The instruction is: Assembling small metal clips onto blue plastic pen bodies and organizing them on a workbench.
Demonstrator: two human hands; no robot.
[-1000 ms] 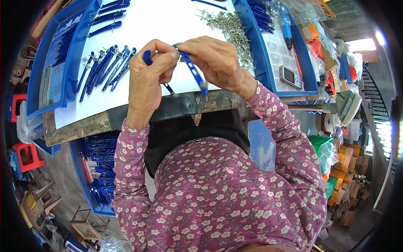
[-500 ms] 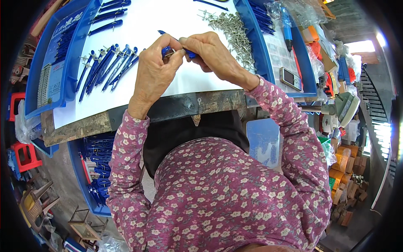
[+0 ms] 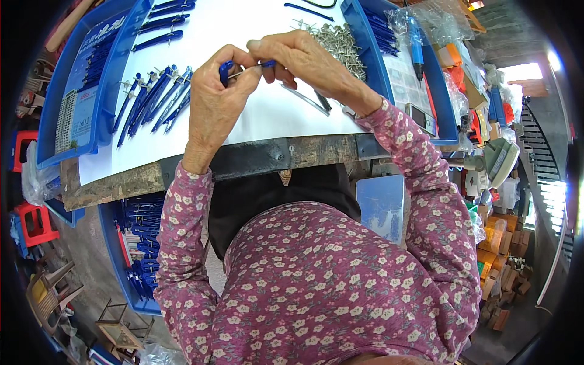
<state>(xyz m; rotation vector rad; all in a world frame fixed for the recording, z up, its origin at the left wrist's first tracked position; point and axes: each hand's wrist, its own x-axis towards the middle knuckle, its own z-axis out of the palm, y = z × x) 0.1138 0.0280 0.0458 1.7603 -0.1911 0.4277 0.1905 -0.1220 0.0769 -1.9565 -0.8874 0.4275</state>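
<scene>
Above the white-covered table both my hands are close together, fingertips almost meeting. My left hand (image 3: 219,91) pinches a slim blue plastic piece (image 3: 225,72), whose rounded end sticks up between thumb and fingers. In my right hand's (image 3: 310,64) fingertips is a small blue part (image 3: 267,63); whether both bits belong to one piece I cannot tell. Left of my hands lies a row of blue plastic strips (image 3: 152,97) with metal pins across their upper ends. Beyond my right hand spreads a heap of small silver metal pins (image 3: 340,45). A thin metal tool (image 3: 307,100) lies partly under my right hand.
Blue trays stand at the left (image 3: 97,131) and right (image 3: 447,115), holding more strips. A small device with a screen (image 3: 420,118) sits in the right one. Below the table's worn front edge (image 3: 121,187) is another blue tray (image 3: 118,267) of blue parts.
Both hands have shifted slightly left, and my right fingers have turned. The blue end in my left hand now stands more upright. The thin metal tool has come into sight beneath my right hand.
</scene>
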